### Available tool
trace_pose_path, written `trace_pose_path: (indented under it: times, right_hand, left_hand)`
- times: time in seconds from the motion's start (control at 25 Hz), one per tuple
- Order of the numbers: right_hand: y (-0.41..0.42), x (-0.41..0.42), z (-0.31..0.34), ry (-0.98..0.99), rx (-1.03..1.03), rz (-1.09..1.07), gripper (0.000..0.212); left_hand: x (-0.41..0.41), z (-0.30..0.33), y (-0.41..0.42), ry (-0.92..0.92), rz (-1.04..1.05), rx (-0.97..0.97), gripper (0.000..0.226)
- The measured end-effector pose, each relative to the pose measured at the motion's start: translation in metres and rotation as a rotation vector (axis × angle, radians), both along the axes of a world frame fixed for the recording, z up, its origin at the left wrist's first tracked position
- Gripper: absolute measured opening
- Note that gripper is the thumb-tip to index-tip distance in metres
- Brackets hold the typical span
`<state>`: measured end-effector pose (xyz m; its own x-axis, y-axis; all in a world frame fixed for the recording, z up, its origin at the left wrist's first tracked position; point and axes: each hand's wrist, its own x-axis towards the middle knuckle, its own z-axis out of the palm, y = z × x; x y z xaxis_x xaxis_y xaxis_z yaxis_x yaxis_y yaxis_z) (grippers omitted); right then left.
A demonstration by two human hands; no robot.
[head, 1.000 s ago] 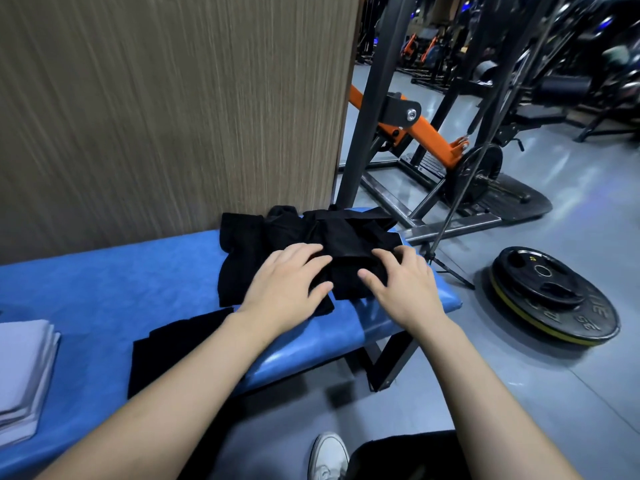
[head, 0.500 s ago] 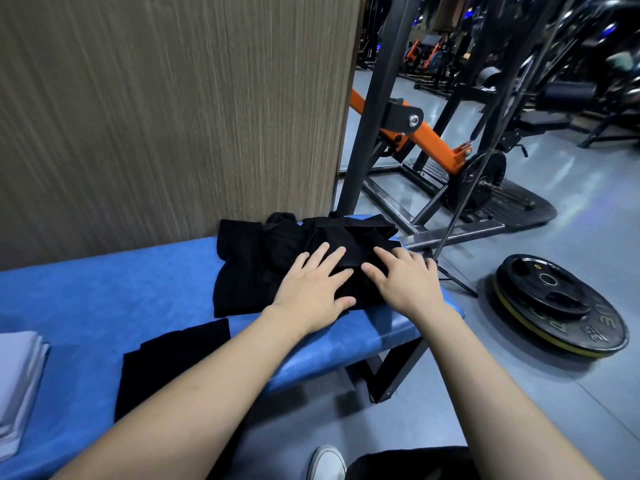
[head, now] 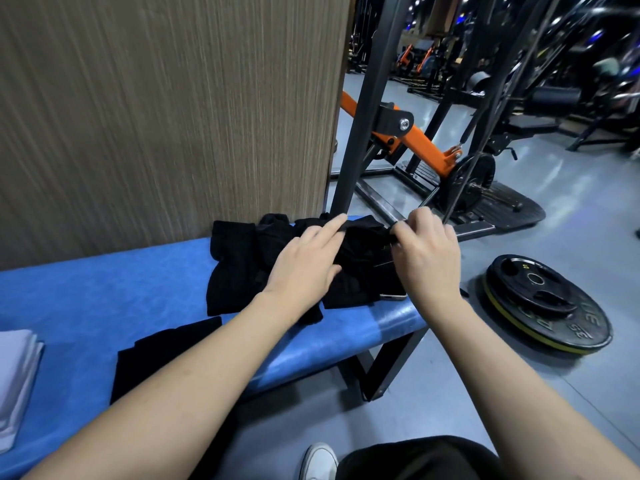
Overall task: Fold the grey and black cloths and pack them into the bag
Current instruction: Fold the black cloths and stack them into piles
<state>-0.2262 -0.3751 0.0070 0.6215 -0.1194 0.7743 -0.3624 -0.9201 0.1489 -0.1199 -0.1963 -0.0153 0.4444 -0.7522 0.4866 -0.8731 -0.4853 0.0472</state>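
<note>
A crumpled black bag is seen mid-frame on the blue bench. Its top edge is pinched by the right hand, fingers curled. The left hand is laid on it, fingers straight. A black cloth is left lower left, a grey cloth at the far-left edge.

weight plate rim: raised "35" was legible, with further letters too blurred to make out
elsewhere: no readable text, labels or brands
</note>
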Motion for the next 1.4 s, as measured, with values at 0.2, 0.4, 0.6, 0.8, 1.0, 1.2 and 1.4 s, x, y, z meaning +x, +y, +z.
trace_pose_path:
  times: [0.2,0.4,0.6,0.8,1.0,1.2,1.4]
  right_hand:
    - [0.022,-0.013,0.036,-0.038,0.046,0.09,0.011]
    - [0.058,-0.005,0.056,0.059,0.135,0.223,0.02]
    - [0.113,0.036,0.038,0.245,0.144,0.338,0.031]
    - [0.181,0.094,0.006,0.307,0.112,0.382,0.028]
    - [0.238,0.138,-0.027,0.231,0.253,0.447,0.042]
    - [0.247,0.169,-0.045,0.278,0.502,0.623,0.035]
    - [0.225,0.177,-0.072,0.684,0.62,0.49,0.036]
  left_hand:
    - [-0.001,0.055,0.014,-0.081,-0.02,-0.306,0.043]
    - [0.021,0.088,0.077,-0.268,-0.071,-0.316,0.031]
    - [0.055,0.077,0.187,-0.181,0.106,-0.125,0.052]
    - [0.072,0.032,0.282,-0.083,0.403,-0.052,0.038]
    - [0.082,0.022,0.328,-0.036,0.564,-0.29,0.03]
    - [0.09,-0.013,0.339,0.204,0.545,-0.315,0.027]
    - [0.091,-0.041,0.329,0.326,0.704,0.122,0.03]
